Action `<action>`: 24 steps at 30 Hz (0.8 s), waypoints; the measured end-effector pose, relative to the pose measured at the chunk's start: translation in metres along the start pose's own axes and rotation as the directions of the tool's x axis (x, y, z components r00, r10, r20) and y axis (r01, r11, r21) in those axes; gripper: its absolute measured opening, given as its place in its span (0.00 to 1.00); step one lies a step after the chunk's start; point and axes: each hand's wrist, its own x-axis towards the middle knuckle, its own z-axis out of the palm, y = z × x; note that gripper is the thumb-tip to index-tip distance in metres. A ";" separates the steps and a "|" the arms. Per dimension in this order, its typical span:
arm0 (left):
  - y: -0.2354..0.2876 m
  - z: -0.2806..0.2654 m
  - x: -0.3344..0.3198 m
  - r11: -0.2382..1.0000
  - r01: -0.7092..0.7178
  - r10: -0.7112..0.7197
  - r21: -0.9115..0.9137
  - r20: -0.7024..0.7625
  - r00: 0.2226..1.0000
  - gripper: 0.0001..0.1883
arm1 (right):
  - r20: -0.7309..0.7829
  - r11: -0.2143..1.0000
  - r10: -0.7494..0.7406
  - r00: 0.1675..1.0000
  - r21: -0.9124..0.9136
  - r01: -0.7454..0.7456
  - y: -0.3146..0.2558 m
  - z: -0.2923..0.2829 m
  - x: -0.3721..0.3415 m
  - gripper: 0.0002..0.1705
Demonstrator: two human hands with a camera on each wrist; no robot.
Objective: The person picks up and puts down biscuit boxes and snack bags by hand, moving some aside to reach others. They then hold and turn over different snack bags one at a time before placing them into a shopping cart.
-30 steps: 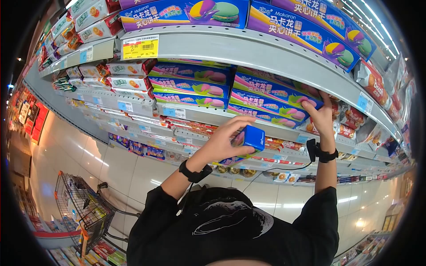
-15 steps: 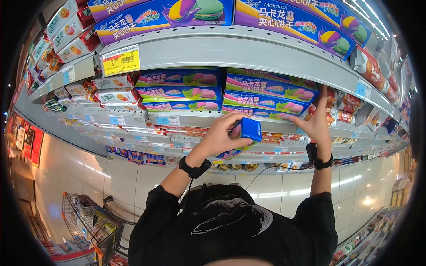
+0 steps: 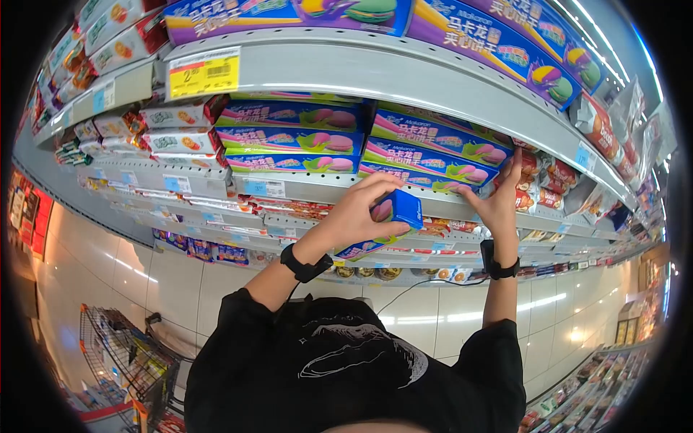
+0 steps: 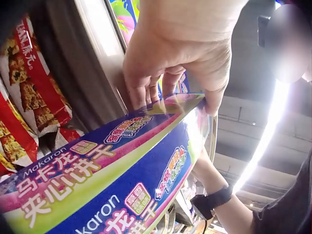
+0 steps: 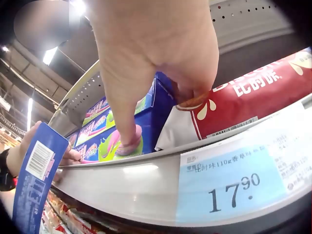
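Note:
My left hand grips a blue, pink and green box of macaron sandwich biscuits, held tilted in front of the shelf. In the left wrist view the fingers go over the far edge of this biscuit box, with the thumb at its end. My right hand is at the right end of a stack of matching boxes on the shelf. In the right wrist view its thumb touches the front of the stacked boxes, while the other fingers reach along their end, partly hidden, beside a red biscuit bag.
A second stack of the same boxes is to the left, with white biscuit packs beyond it. The upper shelf edge overhangs the right hand and carries purple biscuit boxes. A shopping cart stands behind at the left.
The right hand's thumb has come off the upper box front and moved down to the lower boxes, its fingers staying by the stack's right end. The left hand keeps its box, now turned slightly.

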 end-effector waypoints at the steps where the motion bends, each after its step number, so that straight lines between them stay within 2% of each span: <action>1: 0.000 0.000 0.000 1.000 -0.027 0.027 0.006 -0.006 1.000 0.27 | 0.007 1.000 0.013 1.000 -0.011 -0.013 -0.003 0.001 0.001 0.71; 3: 0.000 0.000 0.000 0.999 -0.048 0.048 0.018 -0.021 0.999 0.27 | 0.033 0.997 0.045 0.998 0.057 -0.047 -0.003 0.002 0.002 0.70; 5: 0.002 -0.001 -0.001 0.998 -0.043 0.043 -0.039 0.000 0.999 0.26 | -0.012 1.000 -0.027 1.000 -0.013 0.027 -0.004 0.004 0.004 0.70; 7: 0.008 -0.007 -0.005 0.998 -0.043 0.043 -0.043 -0.010 0.999 0.27 | -0.022 1.000 -0.017 1.000 0.001 0.017 -0.009 0.002 0.003 0.69; 9: 0.015 -0.015 -0.011 0.994 -0.049 0.048 -0.093 -0.012 0.999 0.28 | -0.081 0.982 -0.093 0.992 -0.169 0.078 -0.011 -0.002 -0.002 0.67; 10: 0.021 -0.023 -0.015 0.996 -0.052 0.050 -0.069 -0.022 0.998 0.28 | -0.187 0.954 -0.168 0.968 -0.278 0.111 -0.014 -0.001 -0.009 0.63; 11: 0.026 -0.030 -0.020 0.997 -0.050 0.048 -0.061 -0.033 0.998 0.28 | -0.185 0.955 -0.175 0.967 -0.269 0.122 -0.022 0.000 -0.016 0.63; 13: 0.034 -0.044 -0.028 0.991 -0.137 0.136 0.002 -0.062 0.989 0.29 | -0.286 0.962 -0.272 0.919 -0.115 0.249 -0.048 0.002 -0.025 0.58; 15: 0.043 -0.054 -0.035 0.989 -0.146 0.149 0.037 -0.073 0.986 0.29 | -0.049 0.945 -0.251 0.967 0.204 0.255 -0.097 0.017 -0.030 0.53; 17: 0.055 -0.061 -0.041 0.988 -0.146 0.148 0.054 -0.042 0.988 0.31 | 0.259 0.914 -0.175 0.950 0.402 0.059 -0.142 0.036 -0.025 0.48; 18: 0.057 -0.064 -0.045 0.988 -0.142 0.144 0.054 -0.035 0.989 0.31 | 0.258 0.913 -0.168 0.951 0.404 0.052 -0.151 0.047 -0.022 0.48; 20: 0.060 -0.072 -0.053 0.979 -0.104 0.122 0.174 -0.097 0.988 0.34 | 0.296 0.901 -0.316 0.901 0.391 0.187 -0.163 0.064 -0.015 0.44; 21: 0.064 -0.076 -0.057 0.978 -0.103 0.122 0.180 -0.099 0.988 0.34 | 0.294 0.899 -0.320 0.901 0.395 0.190 -0.166 0.067 -0.013 0.44; 22: 0.069 -0.080 -0.062 0.998 -0.039 0.032 -0.039 -0.165 0.986 0.35 | 0.311 0.890 -0.319 0.895 0.422 0.170 -0.169 0.070 -0.010 0.43; 23: 0.073 -0.085 -0.066 0.966 0.014 -0.070 -0.259 -0.208 0.976 0.35 | 0.328 0.880 -0.319 0.889 0.450 0.149 -0.172 0.073 -0.009 0.41; 24: 0.078 -0.094 -0.070 0.971 -0.080 0.024 -0.224 -0.245 0.969 0.36 | 0.312 0.876 -0.295 0.903 0.465 0.126 -0.174 0.074 -0.008 0.39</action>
